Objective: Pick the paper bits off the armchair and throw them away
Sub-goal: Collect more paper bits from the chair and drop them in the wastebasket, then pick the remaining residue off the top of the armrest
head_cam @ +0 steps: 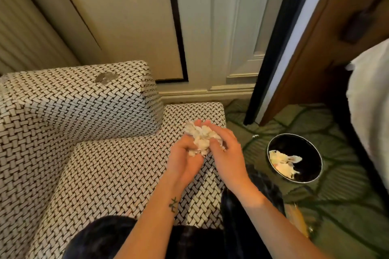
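Observation:
A bunch of crumpled white paper bits (201,139) is cupped between both my hands above the right front corner of the armchair seat (117,172). My left hand (184,158) grips the bunch from the left and below. My right hand (226,149) closes over it from the right. The armchair is covered in a black-and-white woven pattern. On the floor to the right stands a round black bin (294,158) with crumpled paper (283,163) lying inside it. A tiny white scrap (255,136) lies on the carpet near the bin.
The armchair's backrest (80,98) bears a grey stain (104,78). Behind it are a cream wall and a white door. A dark wooden bed frame (315,52) and white bedding (370,98) stand at the right. Green patterned carpet (347,191) surrounds the bin.

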Demonstrator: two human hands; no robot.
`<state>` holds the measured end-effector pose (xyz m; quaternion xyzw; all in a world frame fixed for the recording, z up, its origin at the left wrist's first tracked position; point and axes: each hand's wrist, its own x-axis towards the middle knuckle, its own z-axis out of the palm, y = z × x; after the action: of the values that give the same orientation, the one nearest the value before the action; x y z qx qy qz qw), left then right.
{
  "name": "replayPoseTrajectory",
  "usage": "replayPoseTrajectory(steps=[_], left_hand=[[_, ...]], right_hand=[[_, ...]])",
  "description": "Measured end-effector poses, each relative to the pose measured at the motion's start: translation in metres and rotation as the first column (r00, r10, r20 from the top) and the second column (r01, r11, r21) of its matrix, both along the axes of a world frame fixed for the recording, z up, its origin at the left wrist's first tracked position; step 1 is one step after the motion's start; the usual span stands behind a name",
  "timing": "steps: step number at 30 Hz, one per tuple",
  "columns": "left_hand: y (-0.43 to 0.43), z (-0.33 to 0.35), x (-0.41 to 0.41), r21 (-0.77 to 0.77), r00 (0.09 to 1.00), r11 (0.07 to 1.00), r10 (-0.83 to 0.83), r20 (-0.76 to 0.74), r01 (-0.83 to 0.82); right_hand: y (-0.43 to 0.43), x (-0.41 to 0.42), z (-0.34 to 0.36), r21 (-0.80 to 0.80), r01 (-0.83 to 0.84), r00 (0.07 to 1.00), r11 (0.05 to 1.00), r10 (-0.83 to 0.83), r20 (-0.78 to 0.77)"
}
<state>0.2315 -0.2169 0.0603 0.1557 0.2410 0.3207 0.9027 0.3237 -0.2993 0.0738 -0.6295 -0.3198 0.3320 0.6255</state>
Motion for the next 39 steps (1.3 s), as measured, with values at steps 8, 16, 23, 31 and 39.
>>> replayPoseTrajectory(steps=[8, 16, 23, 31, 39], left_hand=[[-0.006, -0.051, 0.135, 0.007, 0.937, 0.938, -0.347, -0.048, 0.348], [-0.014, -0.099, 0.219, -0.06, 0.839, 0.859, -0.51, -0.188, 0.509], [-0.039, -0.143, 0.284, -0.119, 0.777, 0.833, -0.548, -0.309, 0.54], [-0.06, -0.201, 0.328, -0.188, 0.715, 0.778, -0.626, -0.311, 0.6], [-0.076, -0.213, 0.345, -0.228, 0.636, 0.749, -0.654, -0.41, 0.623]], right_hand=[[-0.023, 0.108, -0.058, -0.139, 0.272, 0.949, 0.952, -0.289, -0.123], [-0.049, 0.171, -0.099, -0.194, 0.424, 0.86, 0.885, -0.46, -0.222], [-0.065, 0.221, -0.134, -0.347, 0.544, 0.662, 0.764, -0.645, -0.381], [-0.087, 0.266, -0.188, -0.391, 0.602, 0.465, 0.696, -0.704, -0.536], [-0.106, 0.291, -0.205, -0.451, 0.582, 0.453, 0.677, -0.73, -0.512]])
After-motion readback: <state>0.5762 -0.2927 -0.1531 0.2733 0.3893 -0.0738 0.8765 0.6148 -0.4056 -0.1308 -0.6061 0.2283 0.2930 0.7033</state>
